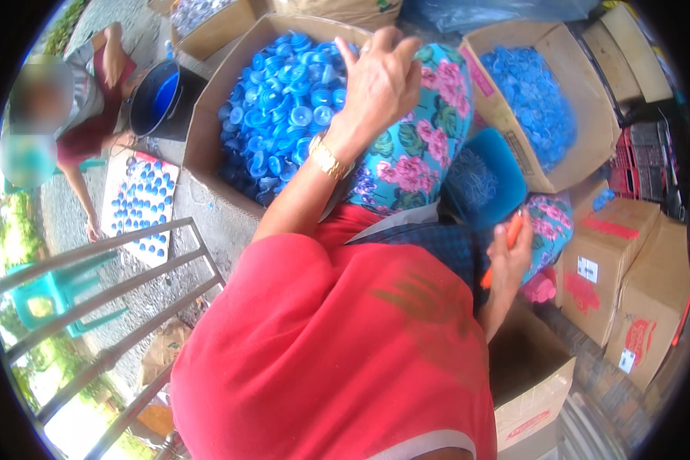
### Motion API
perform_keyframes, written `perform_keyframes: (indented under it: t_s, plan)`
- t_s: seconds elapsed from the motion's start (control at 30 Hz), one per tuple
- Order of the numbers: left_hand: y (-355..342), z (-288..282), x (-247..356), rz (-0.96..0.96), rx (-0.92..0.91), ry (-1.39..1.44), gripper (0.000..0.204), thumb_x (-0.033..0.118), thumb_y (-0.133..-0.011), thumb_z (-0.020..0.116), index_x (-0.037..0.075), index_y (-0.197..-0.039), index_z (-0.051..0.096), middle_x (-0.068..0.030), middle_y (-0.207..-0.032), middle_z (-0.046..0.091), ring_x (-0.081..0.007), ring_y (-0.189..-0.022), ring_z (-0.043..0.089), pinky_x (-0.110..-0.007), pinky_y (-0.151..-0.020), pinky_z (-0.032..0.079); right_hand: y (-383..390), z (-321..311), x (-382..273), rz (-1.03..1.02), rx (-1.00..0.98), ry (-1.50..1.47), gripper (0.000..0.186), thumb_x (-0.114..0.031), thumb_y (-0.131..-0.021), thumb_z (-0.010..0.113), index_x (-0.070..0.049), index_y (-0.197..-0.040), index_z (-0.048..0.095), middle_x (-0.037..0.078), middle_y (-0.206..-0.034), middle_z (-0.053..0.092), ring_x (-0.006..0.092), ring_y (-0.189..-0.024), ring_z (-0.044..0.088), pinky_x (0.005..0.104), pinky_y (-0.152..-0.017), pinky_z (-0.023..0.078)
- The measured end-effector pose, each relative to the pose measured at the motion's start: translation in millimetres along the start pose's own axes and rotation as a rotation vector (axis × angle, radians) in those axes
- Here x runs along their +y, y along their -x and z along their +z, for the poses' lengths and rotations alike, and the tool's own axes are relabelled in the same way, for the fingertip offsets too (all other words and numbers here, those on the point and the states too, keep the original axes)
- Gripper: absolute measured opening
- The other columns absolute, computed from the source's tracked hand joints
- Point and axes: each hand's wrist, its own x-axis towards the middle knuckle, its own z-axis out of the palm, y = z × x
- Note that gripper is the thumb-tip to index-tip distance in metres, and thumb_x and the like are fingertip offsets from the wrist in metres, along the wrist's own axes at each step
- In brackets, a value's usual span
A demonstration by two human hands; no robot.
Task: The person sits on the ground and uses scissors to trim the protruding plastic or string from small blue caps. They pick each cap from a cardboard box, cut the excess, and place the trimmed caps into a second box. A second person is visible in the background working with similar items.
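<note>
My left hand, with a gold-coloured watch or bracelet at the wrist, hovers by the right edge of a large cardboard box. Its fingers are bent and apart, and I see nothing between them. Blue plastic pieces, round and cap-like, fill that box. At my right side, my right hand is closed around a slim orange tool, whose exact kind I cannot make out. A teal bin of thin, pale blue strands stands just beyond that hand, between my knees.
Another cardboard box of blue pieces stands at the far right. Closed cartons are stacked on the right. An open box lies beside my right elbow. Metal railing runs at left. Beyond it, a person reaches toward a white board of blue pieces.
</note>
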Motion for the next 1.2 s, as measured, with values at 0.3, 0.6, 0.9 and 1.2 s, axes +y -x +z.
perform_keyframes:
  t_s: [0.3,0.6,0.9,1.2]
  plan:
    - [19,42,-104,-0.248,-0.006,-0.422,0.054,0.023,-0.079,0.055,0.016,-0.131,0.043,-0.0135,-0.135,0.042,-0.0411,-0.110,0.050,-0.081,-0.089,0.010,1,-26,-22,-0.064,0.125,-0.006,0.052,-0.006,-0.089,0.056,-0.002,-0.137,0.035,0.005,-0.087,0.053,0.0077,-0.057,0.046,0.0204,-0.050,0.040]
    - [88,-58,-108,-0.561,-0.576,-0.577,0.049,0.031,-0.080,0.057,0.030,-0.129,0.048,-0.0120,-0.138,0.037,-0.0522,-0.117,0.042,-0.083,-0.083,0.020,-9,-41,-28,-0.087,0.173,0.003,0.050,-0.003,-0.089,0.056,0.001,-0.136,0.037,0.005,-0.077,0.051,0.0077,-0.056,0.045,0.0214,-0.052,0.040]
    - [122,-116,-69,-0.660,-0.791,-0.530,0.049,0.039,-0.083,0.058,0.024,-0.129,0.049,-0.0177,-0.137,0.037,-0.0534,-0.119,0.039,-0.081,-0.081,0.026,5,-58,-26,-0.114,0.246,-0.001,0.048,-0.007,-0.090,0.057,0.001,-0.134,0.040,0.005,-0.085,0.054,0.0082,-0.056,0.046,0.0213,-0.052,0.039]
    - [72,-12,-107,0.022,-0.477,-0.559,0.049,0.051,-0.091,0.045,0.026,-0.133,0.045,-0.0108,-0.141,0.040,-0.0417,-0.128,0.036,-0.082,-0.088,0.011,38,-75,-42,-0.194,0.363,-0.034,0.049,-0.005,-0.088,0.058,0.000,-0.134,0.039,0.004,-0.087,0.055,0.0077,-0.058,0.047,0.0203,-0.051,0.039]
